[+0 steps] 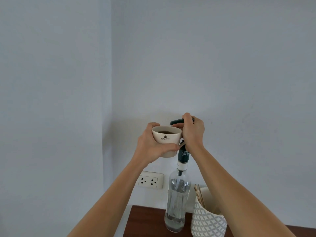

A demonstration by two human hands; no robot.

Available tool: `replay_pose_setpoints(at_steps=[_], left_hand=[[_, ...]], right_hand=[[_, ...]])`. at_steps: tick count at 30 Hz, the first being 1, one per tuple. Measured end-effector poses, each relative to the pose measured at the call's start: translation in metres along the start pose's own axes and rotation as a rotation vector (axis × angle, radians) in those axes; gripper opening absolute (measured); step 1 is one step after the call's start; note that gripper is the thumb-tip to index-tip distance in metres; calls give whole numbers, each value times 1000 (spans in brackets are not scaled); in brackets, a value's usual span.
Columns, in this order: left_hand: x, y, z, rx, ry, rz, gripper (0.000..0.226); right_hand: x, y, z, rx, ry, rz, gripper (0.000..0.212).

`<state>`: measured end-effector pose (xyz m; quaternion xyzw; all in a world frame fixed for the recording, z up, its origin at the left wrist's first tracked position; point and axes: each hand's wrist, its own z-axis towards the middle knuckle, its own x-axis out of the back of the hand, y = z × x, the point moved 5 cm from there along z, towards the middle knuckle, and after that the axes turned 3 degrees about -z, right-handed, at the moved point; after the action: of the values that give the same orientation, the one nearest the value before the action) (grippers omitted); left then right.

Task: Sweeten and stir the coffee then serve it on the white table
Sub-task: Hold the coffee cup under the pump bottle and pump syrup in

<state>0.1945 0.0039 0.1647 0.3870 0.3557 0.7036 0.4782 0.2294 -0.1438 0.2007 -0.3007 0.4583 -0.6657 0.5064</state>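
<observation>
Up against the pale wall, the left hand (150, 147) holds a cream cup (166, 139) of dark coffee in the air, fingers curled round its far side and the thumb pressed across the lower front, the forearm rising from 7 o'clock. The cup's rim sits just under the spout of a dark pump head (177, 121), which tops a clear glass syrup bottle (177, 199). The right hand (193, 132) is at 3 o'clock of the cup, closed over the pump head from above with the fingers wrapped down around it and the wrist bent, its forearm climbing from 5 o'clock. The bottle stands upright on a dark brown wooden surface (147, 223), directly below the right hand at 6 o'clock. Just beside the bottle, at its 3 o'clock, stands a white patterned holder (206, 223) with thin wooden stir sticks (199, 194) leaning inside. A white double wall socket (150, 180) sits at 9 o'clock of the bottle's neck, below the cup.
</observation>
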Motion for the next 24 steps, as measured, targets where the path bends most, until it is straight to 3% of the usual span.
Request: replay_pose_setpoints(at_steps=[13,24], left_hand=[[0,2,-2,9,-8,5,81],[0,4,-4,17,-12,8,80]], right_hand=[[3,1,0,38,26,-16,47],[4,5,6,79,32,-54,44]])
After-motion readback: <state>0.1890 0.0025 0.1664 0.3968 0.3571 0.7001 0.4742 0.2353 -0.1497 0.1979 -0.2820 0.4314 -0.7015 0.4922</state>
